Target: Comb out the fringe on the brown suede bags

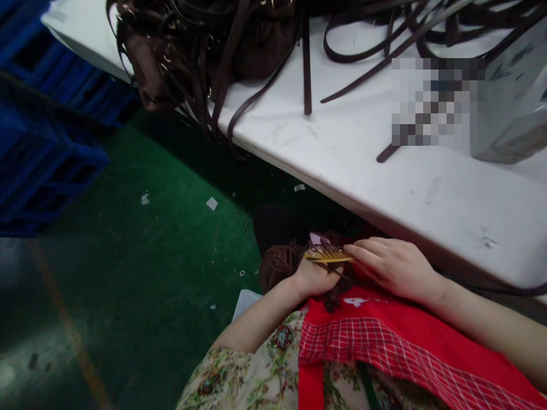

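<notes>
Over my lap, just below the table edge, my left hand (320,277) is closed round a bundle of thin dark brown cords (327,246). A flat yellow item (328,257) lies across the top of that hand; what it is I cannot make out. My right hand (387,263) reaches in from the right, its fingers together and their tips at the yellow item's right end. Whether those fingers pinch it is unclear. More brown stringy material (280,265) rests left of my left hand. A red apron (367,313) lies beneath my hands.
A white table (342,154) runs diagonally above my lap. Dark brown bags (149,74) and long straps (307,74) lie on its far part, with a plastic-wrapped item (508,114) at right. Blue pallets (47,165) stand at left on the green floor (179,256), where small scraps lie.
</notes>
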`<action>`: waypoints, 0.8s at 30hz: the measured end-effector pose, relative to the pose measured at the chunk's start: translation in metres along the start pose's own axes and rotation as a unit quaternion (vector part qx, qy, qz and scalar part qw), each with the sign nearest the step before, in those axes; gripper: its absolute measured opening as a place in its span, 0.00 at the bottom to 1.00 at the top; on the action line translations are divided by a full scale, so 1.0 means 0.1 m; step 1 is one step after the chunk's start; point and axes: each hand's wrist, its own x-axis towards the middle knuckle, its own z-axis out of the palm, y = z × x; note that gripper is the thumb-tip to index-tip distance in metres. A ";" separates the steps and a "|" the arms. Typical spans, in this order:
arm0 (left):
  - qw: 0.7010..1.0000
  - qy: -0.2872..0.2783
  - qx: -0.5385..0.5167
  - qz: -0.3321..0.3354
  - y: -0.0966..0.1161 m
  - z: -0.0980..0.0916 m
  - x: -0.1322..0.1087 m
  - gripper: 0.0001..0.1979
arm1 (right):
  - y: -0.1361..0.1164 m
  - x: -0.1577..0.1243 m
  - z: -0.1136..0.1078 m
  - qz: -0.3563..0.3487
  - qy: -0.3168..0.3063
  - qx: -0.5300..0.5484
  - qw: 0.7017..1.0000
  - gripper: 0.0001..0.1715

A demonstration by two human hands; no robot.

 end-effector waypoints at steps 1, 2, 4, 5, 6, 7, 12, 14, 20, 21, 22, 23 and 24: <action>1.000 0.001 -0.013 0.005 0.03 -0.02 -0.02 0.11 | 0.02 0.02 0.01 0.002 -0.005 0.003 1.000 0.18; 1.000 0.003 -0.007 0.008 0.06 -0.03 -0.04 0.12 | 0.04 0.04 0.03 0.006 -0.013 0.011 1.000 0.17; 0.999 0.008 0.028 0.015 0.11 -0.04 -0.09 0.12 | 0.07 0.08 0.09 0.026 -0.034 0.038 0.998 0.16; 0.998 0.012 0.050 0.024 0.13 -0.04 -0.11 0.13 | 0.09 0.10 0.13 0.040 -0.045 0.054 0.997 0.16; 0.997 0.019 0.072 0.037 0.14 -0.04 -0.12 0.14 | 0.10 0.12 0.18 0.054 -0.055 0.071 0.994 0.15; 0.994 0.027 0.092 0.056 0.16 -0.03 -0.14 0.14 | 0.11 0.13 0.22 0.067 -0.064 0.087 0.992 0.15; 0.979 0.047 0.157 0.119 0.16 0.01 -0.19 0.12 | 0.06 0.15 0.37 0.131 -0.113 0.078 0.982 0.17; 0.978 0.047 0.161 0.126 0.16 0.04 -0.20 0.11 | 0.02 0.16 0.38 0.147 -0.124 0.049 0.980 0.18; 0.973 0.012 0.134 0.186 0.25 0.10 -0.26 0.11 | 0.10 0.13 0.48 0.221 -0.130 0.004 0.967 0.18; 0.977 0.022 0.121 0.173 0.26 0.09 -0.27 0.11 | 0.13 0.12 0.49 0.232 -0.107 0.022 0.967 0.19; 0.984 0.039 0.099 0.144 0.25 0.07 -0.27 0.11 | 0.17 0.10 0.50 0.245 -0.074 0.052 0.965 0.19; 0.990 0.054 0.068 0.107 0.24 0.04 -0.27 0.11 | 0.20 0.08 0.50 0.260 -0.037 0.096 0.960 0.20; 0.995 0.066 0.033 0.072 0.22 0.00 -0.26 0.11 | 0.22 0.07 0.49 0.278 -0.003 0.153 0.948 0.21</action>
